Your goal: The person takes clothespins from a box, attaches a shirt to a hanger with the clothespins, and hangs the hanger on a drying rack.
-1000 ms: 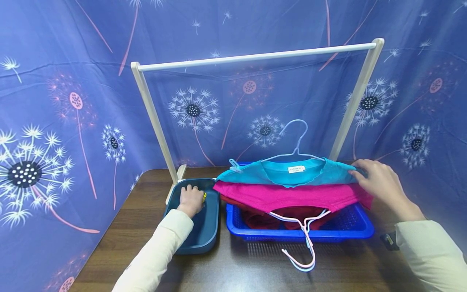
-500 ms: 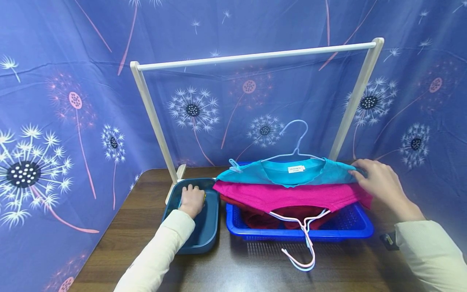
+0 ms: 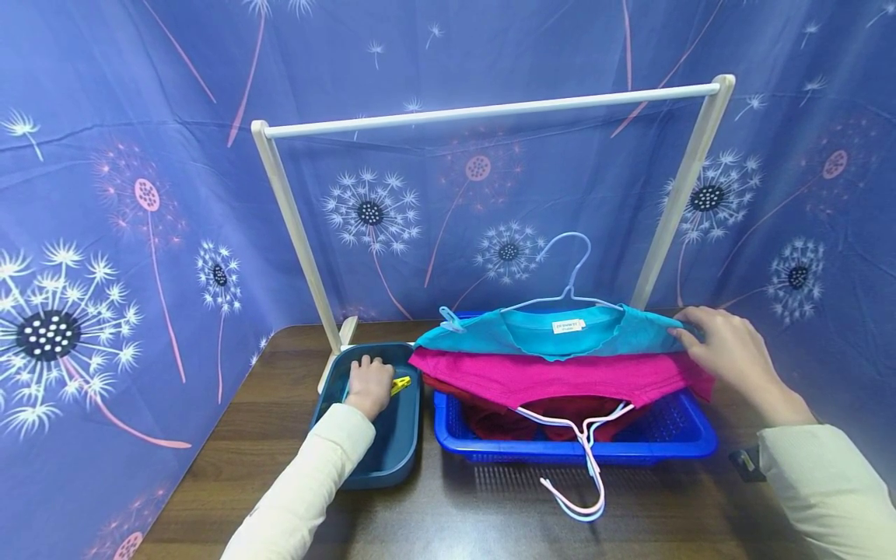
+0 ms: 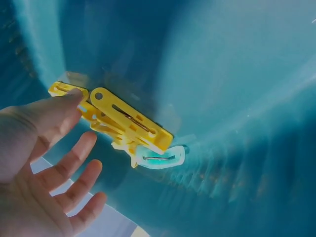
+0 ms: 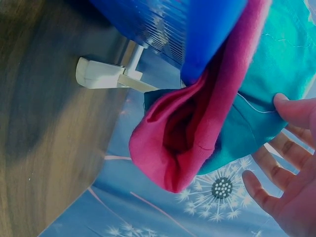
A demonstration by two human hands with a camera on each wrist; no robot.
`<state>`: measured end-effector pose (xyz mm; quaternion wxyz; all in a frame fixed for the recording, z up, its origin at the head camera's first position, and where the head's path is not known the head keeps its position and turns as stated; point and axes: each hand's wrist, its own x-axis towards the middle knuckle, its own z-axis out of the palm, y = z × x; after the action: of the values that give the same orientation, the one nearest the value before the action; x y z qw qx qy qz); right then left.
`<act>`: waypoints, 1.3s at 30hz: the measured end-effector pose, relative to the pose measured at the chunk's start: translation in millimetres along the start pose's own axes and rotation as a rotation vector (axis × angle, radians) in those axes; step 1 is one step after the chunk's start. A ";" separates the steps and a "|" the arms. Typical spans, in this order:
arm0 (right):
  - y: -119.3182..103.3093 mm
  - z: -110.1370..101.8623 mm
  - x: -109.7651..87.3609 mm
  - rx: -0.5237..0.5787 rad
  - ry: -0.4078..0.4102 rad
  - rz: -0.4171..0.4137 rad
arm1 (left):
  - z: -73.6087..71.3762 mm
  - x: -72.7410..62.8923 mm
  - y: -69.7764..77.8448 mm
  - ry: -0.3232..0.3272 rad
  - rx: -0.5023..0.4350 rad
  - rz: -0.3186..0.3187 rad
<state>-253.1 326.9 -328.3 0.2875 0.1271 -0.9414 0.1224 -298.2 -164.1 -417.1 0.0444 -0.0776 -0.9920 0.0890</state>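
My left hand [image 3: 371, 386] is down in the dark teal tray [image 3: 385, 471]. In the left wrist view, its thumb and index finger pinch the end of a yellow clothespin [image 4: 64, 89]; another yellow clothespin [image 4: 133, 121] and a pale aqua clothespin [image 4: 160, 157] lie against it. My right hand [image 3: 731, 354] pinches the shoulder end of a turquoise shirt [image 3: 476, 333], thumb in front. This shirt is on a pale blue hanger [image 3: 575, 264], with a light blue clothespin [image 3: 451, 320] at its left shoulder. A magenta shirt [image 3: 553, 375] lies in front of it.
Dark red cloth [image 3: 497, 420] lies beneath the shirts in a blue basket [image 3: 560, 448]. Pink and white hanger hooks [image 3: 595, 482] stick out over its front rim. Behind stands a wooden rack with a white rail [image 3: 490, 113]. Wooden tabletop [image 3: 259, 420] surrounds the tray.
A yellow clothespin now shows more beside my left hand, which has shifted slightly right in the tray. My right hand and the shirts have stayed in place.
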 end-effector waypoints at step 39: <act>0.1 0.8 -0.3 -0.004 -0.029 0.030 | -0.2 -7.0 -6.4 0.045 -0.076 -0.004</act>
<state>-253.3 326.9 -329.2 0.2722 0.1141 -0.9475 0.1230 -292.2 -171.4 -416.3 0.0641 -0.0792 -0.9936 0.0495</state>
